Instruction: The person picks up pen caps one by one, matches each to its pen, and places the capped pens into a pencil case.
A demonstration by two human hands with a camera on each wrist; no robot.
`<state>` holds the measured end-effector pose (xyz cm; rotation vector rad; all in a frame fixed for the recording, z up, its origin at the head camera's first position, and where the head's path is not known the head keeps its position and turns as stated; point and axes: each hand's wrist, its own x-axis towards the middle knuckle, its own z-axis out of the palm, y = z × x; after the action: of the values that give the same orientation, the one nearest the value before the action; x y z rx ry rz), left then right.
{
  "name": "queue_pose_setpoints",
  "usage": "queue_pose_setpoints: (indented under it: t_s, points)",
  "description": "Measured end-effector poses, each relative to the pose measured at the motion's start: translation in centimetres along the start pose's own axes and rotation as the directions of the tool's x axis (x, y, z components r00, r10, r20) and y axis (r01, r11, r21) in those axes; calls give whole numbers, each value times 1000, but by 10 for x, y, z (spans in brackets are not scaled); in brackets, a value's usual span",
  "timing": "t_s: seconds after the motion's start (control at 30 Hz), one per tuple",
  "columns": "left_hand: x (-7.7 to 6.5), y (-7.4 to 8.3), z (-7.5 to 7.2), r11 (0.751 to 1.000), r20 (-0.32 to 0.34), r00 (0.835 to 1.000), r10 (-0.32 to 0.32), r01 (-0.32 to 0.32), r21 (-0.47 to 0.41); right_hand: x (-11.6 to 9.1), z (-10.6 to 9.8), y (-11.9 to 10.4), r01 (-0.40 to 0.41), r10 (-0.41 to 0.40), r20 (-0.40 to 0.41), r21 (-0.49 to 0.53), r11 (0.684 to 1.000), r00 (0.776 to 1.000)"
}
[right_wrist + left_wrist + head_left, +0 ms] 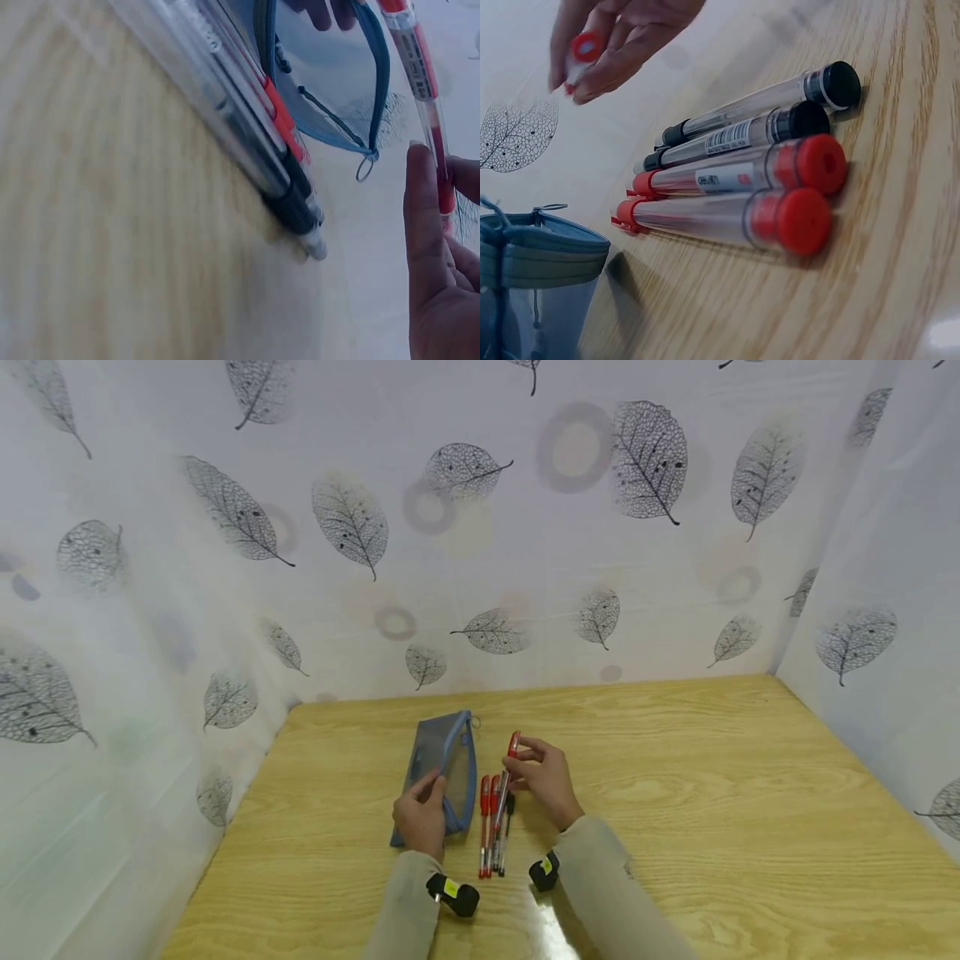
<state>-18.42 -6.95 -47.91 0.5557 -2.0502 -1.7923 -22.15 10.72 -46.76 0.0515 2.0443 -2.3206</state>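
Observation:
A bluish mesh zip pouch (431,746) lies on the table, its mouth gaping toward the right. My left hand (422,817) pinches the pouch's near edge between thumb and fingers. Above the table, my right hand (551,782) holds a red gel pen (417,67) by its capped end, with thumb and fingertips around it; the barrel slants down toward the pouch side. Beside the pouch lie two red pens (727,217) and two black pens (769,135) in a row. In the right wrist view the open zip edge (381,67) and its ring show.
The pens and pouch rest on a wood-grain table (675,827). Behind and at both sides hangs a pale curtain (510,560) printed with leaves. Each sleeve carries a black wrist camera (455,895).

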Motion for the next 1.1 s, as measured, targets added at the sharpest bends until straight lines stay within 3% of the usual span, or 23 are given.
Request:
queue_pose_setpoints:
  t_s: [0.27, 0.47, 0.6, 0.87, 1.1]
  points:
    - [-1, -1, 4, 1000, 26, 1000, -5, 6, -6, 20, 28, -6, 27, -25, 14, -118, 993, 1000]
    - [-3, 1, 3, 1000, 20, 1000, -4, 5, -20, 22, 50, -5, 43, -30, 57, -245, 969, 998]
    - [-4, 3, 1, 1000, 16, 1000, -9, 10, -23, 20, 62, -5, 54, -31, 87, -267, 962, 996]
    - [-2, 1, 0, 1000, -1, 1000, 3, -3, -14, 20, 65, 0, 38, -7, 101, -315, 948, 995]
    - [0, -1, 0, 1000, -11, 1000, -1, 1, -2, 22, 58, 4, 33, -9, 95, -250, 968, 995]
